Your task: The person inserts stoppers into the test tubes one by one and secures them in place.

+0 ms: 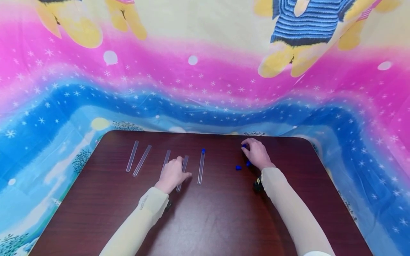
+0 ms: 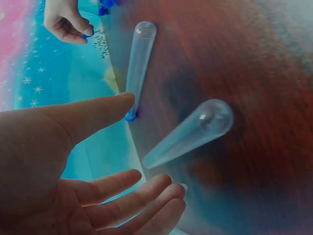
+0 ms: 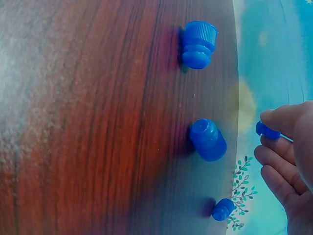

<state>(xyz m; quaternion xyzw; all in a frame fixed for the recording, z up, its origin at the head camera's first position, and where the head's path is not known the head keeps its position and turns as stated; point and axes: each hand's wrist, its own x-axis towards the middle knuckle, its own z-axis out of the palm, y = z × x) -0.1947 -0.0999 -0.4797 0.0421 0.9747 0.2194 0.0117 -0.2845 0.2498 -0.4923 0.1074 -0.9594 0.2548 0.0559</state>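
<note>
My right hand (image 1: pixel 257 153) pinches a small blue stopper (image 3: pixel 268 130) between thumb and fingertips above the back right of the table. Below it, in the right wrist view, a ribbed blue stopper (image 3: pixel 200 44) and two others lie loose on the wood. My left hand (image 1: pixel 172 175) hovers with spread, relaxed fingers over a clear test tube (image 2: pixel 190 133), holding nothing. In the left wrist view the tube lies beyond the gap between thumb and fingers. To its right rests another test tube (image 1: pixel 201 169) with a blue stopper (image 1: pixel 203 151) in its far end.
A pair of uncapped test tubes lies at the left, one tube (image 1: pixel 132 156) nearly parallel to the other (image 1: pixel 142 160). Another tube (image 1: pixel 167 156) is partly hidden behind my left hand. The dark wooden table (image 1: pixel 211 220) ends at the back against a patterned cloth (image 1: pixel 192 89).
</note>
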